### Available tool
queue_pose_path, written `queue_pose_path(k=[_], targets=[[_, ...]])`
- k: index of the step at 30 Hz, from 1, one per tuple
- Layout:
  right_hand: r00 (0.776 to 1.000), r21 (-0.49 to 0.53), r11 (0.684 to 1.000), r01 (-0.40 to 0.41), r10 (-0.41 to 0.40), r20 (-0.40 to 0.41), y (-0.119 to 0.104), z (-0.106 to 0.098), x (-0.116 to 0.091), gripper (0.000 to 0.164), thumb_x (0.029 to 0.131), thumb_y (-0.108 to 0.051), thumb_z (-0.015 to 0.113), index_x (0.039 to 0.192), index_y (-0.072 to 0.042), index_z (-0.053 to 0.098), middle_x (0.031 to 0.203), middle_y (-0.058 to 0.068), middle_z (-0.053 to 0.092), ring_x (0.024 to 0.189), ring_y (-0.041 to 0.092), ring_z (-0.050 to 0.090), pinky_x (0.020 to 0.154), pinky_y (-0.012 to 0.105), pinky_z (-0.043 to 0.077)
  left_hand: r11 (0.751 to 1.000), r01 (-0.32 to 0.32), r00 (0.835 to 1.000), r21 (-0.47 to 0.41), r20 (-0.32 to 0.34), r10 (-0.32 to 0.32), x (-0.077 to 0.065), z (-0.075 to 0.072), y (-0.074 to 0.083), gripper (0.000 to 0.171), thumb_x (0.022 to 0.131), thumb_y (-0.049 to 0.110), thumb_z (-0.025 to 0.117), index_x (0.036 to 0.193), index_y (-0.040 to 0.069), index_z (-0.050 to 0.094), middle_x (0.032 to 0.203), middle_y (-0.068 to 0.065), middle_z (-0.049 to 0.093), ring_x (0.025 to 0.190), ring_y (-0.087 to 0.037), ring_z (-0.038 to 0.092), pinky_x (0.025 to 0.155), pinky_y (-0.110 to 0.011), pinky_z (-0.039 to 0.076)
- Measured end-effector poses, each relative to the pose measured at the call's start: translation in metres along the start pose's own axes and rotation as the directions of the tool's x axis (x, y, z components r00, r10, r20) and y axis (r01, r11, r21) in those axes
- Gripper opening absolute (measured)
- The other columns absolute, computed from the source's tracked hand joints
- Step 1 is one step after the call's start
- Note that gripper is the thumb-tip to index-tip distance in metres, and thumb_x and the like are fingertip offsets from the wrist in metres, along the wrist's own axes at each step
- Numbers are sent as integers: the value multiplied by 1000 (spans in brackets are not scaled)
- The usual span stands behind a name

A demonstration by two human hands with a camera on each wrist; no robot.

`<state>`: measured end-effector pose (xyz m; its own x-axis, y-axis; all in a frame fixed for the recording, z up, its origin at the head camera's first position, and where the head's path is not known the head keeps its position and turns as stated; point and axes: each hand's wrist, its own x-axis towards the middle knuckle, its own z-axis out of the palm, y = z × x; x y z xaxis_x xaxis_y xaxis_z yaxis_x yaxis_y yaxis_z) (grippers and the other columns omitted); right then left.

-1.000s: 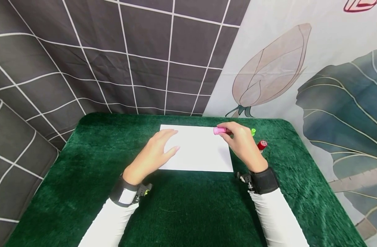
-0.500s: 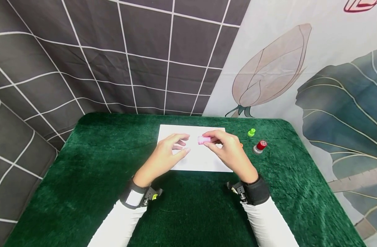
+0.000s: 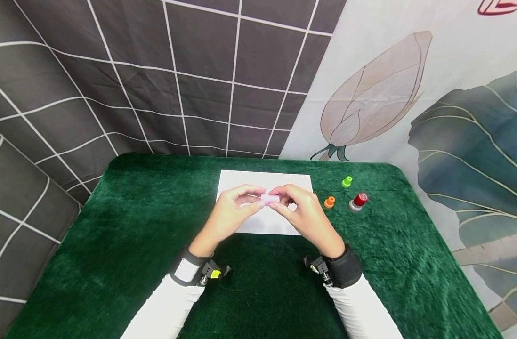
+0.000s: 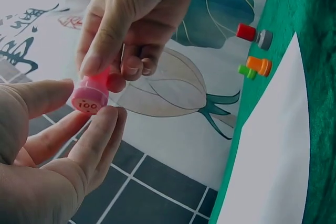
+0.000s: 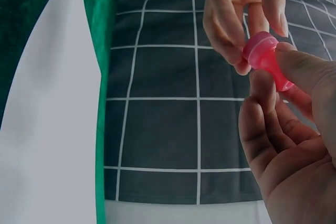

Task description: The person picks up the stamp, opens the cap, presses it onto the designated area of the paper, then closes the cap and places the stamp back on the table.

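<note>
A pink stamp (image 4: 90,102), its end reading "100", is pinched by the right hand (image 3: 302,206) and the left hand (image 3: 230,209), both angled inward.

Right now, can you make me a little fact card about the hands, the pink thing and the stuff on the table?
Left hand: holds the end marked 100
Right hand: pinches the body
Pink piece: between the two hands
White paper: flat on the green cloth
Right of the paper: green piece, orange piece, red and gray piece
</note>
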<state>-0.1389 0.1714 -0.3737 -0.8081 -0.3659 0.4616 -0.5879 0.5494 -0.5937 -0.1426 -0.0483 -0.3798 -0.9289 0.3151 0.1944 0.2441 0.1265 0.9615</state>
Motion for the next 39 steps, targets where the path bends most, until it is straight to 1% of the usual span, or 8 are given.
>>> queue_pose_path(k=[5,12,16,20,23,27,30,39], targets=[[1000,16,1000,15,-15,6,-1,2,1,24,91,-13,80,113,-11,72,86,-3,66,77,8,58,69,41,59,999,-29,999,-26,-18,29,1,-1,-2,30,93,17,79,121,8,74,121,-8,74,111,-23,73,100,-38,59],[999,46,998,40,-40,-13,-3,3,1,24,89,-10,81,112,-11,73,86,-3,65,78,8,56,68,40,58,1000,-29,999,0,-33,29,1,-6,0,26,90,18,82,115,12,77,117,-3,75,106,-17,74,97,-31,60],[998,47,997,59,-58,-32,-5,3,1,22,90,-10,80,112,-11,74,85,-3,64,77,8,57,65,33,55,1000,-23,999,6,-38,23,1,-11,1,26,91,18,81,115,11,77,116,-3,75,106,-18,74,96,-31,61],[996,3,999,45,-45,-79,-3,-2,1,22,90,-11,81,111,-13,76,82,-5,64,75,7,58,58,22,47,1000,-6,996,18,-90,8,-1,-22,5,24,91,16,80,114,11,76,114,-4,76,105,-16,74,93,-28,61],[995,-38,999,29,-33,-93,0,-5,2,22,90,-14,82,110,-14,76,81,-6,64,73,6,57,56,20,44,1000,-23,989,16,-148,25,-3,-34,9,22,91,14,80,113,10,76,112,-5,76,104,-17,74,92,-27,61],[997,-62,997,36,-40,-66,4,-8,8,22,90,-16,82,110,-12,75,84,-4,64,74,7,55,58,21,45,998,-51,979,24,-198,55,-6,-49,15,23,91,12,80,114,7,76,113,-7,76,105,-17,74,94,-28,61],[998,-68,997,41,-44,-45,8,-7,14,21,89,-17,82,109,-12,75,85,-3,64,73,8,54,58,21,43,998,-49,973,37,-225,56,-8,-57,19,26,91,12,80,116,6,75,116,-7,75,106,-15,73,96,-28,60],[998,-103,994,27,-22,57,26,5,40,15,94,-20,78,108,-14,74,85,-2,61,75,11,52,62,24,46,998,-54,958,36,-280,62,-15,-71,23,28,90,14,81,116,6,75,115,-8,75,104,-13,73,97,-28,59]])
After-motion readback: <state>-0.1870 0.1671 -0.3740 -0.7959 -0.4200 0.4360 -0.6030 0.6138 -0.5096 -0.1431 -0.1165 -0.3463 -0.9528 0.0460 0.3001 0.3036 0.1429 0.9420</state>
